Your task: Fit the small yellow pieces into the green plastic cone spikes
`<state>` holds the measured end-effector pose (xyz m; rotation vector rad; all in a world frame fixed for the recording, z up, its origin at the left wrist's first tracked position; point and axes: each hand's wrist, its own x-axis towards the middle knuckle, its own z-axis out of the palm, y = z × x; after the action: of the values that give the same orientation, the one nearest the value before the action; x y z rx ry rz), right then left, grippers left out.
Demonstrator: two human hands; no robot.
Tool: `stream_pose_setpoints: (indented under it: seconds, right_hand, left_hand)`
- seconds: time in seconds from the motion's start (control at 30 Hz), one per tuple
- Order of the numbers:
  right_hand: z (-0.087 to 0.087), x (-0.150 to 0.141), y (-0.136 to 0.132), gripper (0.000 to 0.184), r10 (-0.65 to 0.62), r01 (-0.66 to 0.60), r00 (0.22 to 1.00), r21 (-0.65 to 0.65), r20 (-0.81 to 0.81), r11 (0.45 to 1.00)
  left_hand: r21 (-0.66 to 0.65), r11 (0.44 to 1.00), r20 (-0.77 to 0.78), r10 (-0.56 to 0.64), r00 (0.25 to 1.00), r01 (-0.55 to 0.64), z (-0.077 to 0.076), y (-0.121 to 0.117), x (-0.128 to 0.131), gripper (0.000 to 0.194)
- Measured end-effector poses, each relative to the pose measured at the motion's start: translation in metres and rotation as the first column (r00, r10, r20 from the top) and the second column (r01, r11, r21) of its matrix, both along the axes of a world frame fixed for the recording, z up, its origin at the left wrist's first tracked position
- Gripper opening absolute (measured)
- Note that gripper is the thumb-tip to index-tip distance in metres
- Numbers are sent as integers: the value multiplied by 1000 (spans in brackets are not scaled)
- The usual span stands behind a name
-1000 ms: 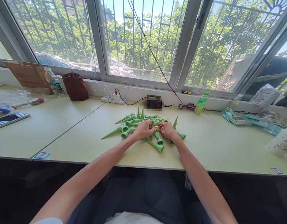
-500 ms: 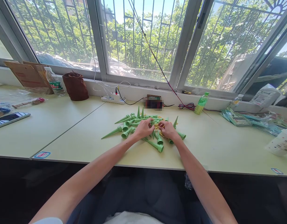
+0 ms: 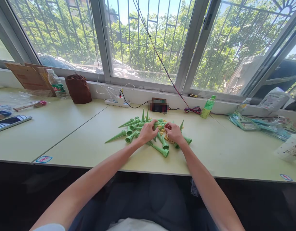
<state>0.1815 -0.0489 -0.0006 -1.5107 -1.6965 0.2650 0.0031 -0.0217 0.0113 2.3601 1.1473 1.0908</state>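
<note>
A heap of green plastic cone-shaped spikes (image 3: 160,149), wide and hollow at one end and pointed at the other, lies on the table in front of me. Small yellow pieces (image 3: 167,138) are scattered among them. At the middle of the heap, my left hand (image 3: 147,132) is closed around a green spike, its fingers partly covering it. My right hand (image 3: 174,132) hovers just right of it over the yellow pieces, thumb and fingertips pinched together. Whatever those fingertips hold is too small to make out.
Along the window sill side stand a brown cloth bag (image 3: 78,89), a power strip (image 3: 117,102), a pixelated device (image 3: 159,105) and a green bottle (image 3: 208,106). Plastic packets (image 3: 249,121) and a white cup (image 3: 291,147) are at right; a phone (image 3: 12,123) lies left.
My right hand's fingertips have shifted slightly away from the left hand, widening the gap between them. The left hand has stayed nearly in place, with its spike tilted a little differently.
</note>
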Motion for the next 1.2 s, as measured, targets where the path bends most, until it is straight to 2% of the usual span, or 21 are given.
stream_pose_setpoints:
  seconds: [0.13, 0.27, 0.73, 0.93, 1.2]
  right_hand:
    - [3, -2, -2, 11, -10, 20, 995, 106, -96, 994]
    - [4, -3, -2, 16, 15, 14, 983, 151, -185, 988]
    - [8, -6, -6, 16, 75, -46, 972, 136, -221, 990]
    - [4, -6, -4, 19, 124, -90, 950, 129, -287, 988]
    - [3, -6, -2, 18, 151, -115, 944, 136, -292, 984]
  left_hand:
    - [2, 1000, 9, 14, 1000, -14, 0, 0, 0, 39]
    - [3, 1000, 4, 27, 1000, -27, 0, 1, 0, 38]
    - [10, 1000, -10, -24, 1000, 24, -5, 1, 1, 41]
    - [3, 999, -8, -38, 999, 38, -3, -1, 1, 41]
    - [19, 999, 10, -48, 999, 48, -6, 1, 3, 40]
